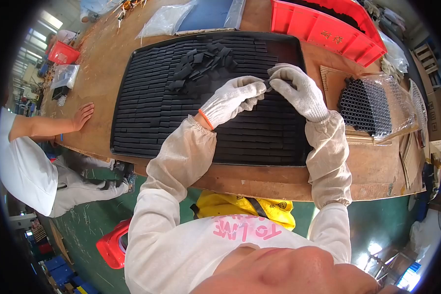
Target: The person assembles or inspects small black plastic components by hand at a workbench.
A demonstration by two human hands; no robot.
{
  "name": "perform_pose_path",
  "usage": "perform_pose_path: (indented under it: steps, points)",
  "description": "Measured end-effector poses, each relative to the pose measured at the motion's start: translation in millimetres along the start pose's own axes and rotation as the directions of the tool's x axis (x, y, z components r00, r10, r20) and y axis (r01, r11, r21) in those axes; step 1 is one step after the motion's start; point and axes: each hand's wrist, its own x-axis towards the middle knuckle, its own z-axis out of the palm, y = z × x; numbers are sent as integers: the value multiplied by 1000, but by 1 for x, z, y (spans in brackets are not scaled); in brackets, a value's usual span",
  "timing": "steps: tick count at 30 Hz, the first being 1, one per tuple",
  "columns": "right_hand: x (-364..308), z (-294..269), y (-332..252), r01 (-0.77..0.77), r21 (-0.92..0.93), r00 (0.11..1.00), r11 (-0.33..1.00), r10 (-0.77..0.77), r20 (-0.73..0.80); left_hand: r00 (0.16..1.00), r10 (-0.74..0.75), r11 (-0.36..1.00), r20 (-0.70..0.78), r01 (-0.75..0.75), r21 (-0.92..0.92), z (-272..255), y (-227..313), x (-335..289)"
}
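Both my hands wear white knit gloves and meet over the right half of a wide black tray (181,158). A small dark piece (268,85) is pinched at their fingertips, partly hidden by the gloves. My left hand (235,98) is closed on one side of it, and my right hand (299,90) is closed on the other. Flat black rectangular pieces (152,100) lie in close rows across the tray. Toward its far middle, a loose heap of similar pieces (203,63) sits on top of the rows.
On the brown table (98,63), a red crate (323,36) with dark contents stands at far right. Black honeycomb-patterned parts (360,105), partly in clear plastic, lie right of the tray. A blue sheet (206,14) lies behind it. A co-worker's hand (83,116) rests at left.
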Motion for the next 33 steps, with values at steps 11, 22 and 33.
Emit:
perform_pose_path:
  steps: [11, 22, 33]
  points:
    - [1, 11, -3, 143, -169, 983, 975, -159, -88, 996, -33, 999, -86, 36, 35, 8, 2, -1]
    - [16, -7, 74, -48, -349, 874, 936, -129, -468, 998, 61, 987, 14, -62, 145, 7, 1, -4]
    - [36, -10, 80, 84, -754, 934, 651, -315, -167, 999, 34, 997, 20, -36, 75, -4, -5, 6]
